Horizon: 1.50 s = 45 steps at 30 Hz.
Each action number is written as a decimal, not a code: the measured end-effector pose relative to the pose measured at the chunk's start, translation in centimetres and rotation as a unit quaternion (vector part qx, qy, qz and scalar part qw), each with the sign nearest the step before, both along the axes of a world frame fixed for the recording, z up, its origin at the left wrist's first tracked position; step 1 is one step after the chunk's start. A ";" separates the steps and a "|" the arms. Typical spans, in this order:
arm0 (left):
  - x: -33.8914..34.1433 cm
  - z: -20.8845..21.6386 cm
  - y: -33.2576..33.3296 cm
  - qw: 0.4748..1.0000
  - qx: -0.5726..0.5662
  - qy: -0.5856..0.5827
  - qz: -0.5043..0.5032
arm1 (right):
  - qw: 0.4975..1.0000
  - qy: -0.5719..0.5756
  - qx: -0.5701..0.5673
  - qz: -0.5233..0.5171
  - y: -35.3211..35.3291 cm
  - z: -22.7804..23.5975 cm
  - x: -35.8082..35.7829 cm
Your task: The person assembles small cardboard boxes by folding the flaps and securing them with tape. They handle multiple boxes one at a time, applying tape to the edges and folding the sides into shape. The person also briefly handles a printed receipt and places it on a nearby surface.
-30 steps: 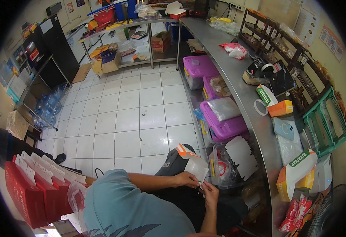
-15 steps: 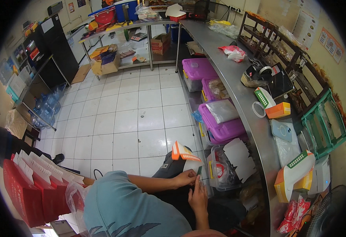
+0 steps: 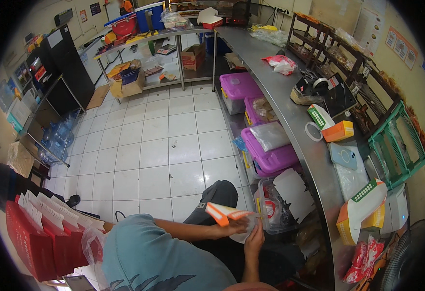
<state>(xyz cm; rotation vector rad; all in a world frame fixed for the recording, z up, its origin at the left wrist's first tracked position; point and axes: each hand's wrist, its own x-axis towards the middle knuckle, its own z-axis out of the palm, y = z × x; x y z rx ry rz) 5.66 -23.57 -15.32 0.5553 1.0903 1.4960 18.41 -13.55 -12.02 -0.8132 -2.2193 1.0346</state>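
Note:
Both of my hands are at an orange and white cardboard food box (image 3: 224, 213), partly folded, with a pale inner side, held over my dark-trousered lap. My left hand (image 3: 236, 229) is around its lower side, some of its fingers hidden by the card. My right hand (image 3: 255, 238) pinches the box's right end, thumb and fingers closed on the edge. Similar boxes, a white and green one (image 3: 367, 199) and an orange one (image 3: 339, 131), stand on the steel counter (image 3: 297, 109) at my right.
Purple-lidded tubs (image 3: 270, 151) and a clear bin (image 3: 270, 194) with white card sheets (image 3: 292, 194) sit under the counter. A phone (image 3: 343, 156), a tape roll (image 3: 313, 132) and a green rack (image 3: 400, 145) are on top. Red boxes (image 3: 31, 242) are stacked at the left.
The box has swung lower and to the right, its pale side now between my hands. My right hand has shifted slightly right and grips its edge; the small dark green part no longer shows.

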 end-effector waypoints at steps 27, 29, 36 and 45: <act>-7.1 -2.1 9.6 0.826 0.378 0.382 -0.169 | 0.977 0.129 -0.004 -0.172 -0.2 4.0 0.8; -5.1 -1.4 8.9 0.861 0.278 0.398 -0.151 | 0.976 0.116 -0.031 -0.184 -0.1 3.3 0.9; -1.8 3.5 4.6 0.860 0.148 0.477 -0.102 | 0.965 0.187 -0.097 -0.157 0.9 0.4 0.5; -2.4 5.6 2.9 0.938 0.024 0.343 -0.055 | 0.973 0.172 -0.114 -0.102 -1.3 2.2 0.0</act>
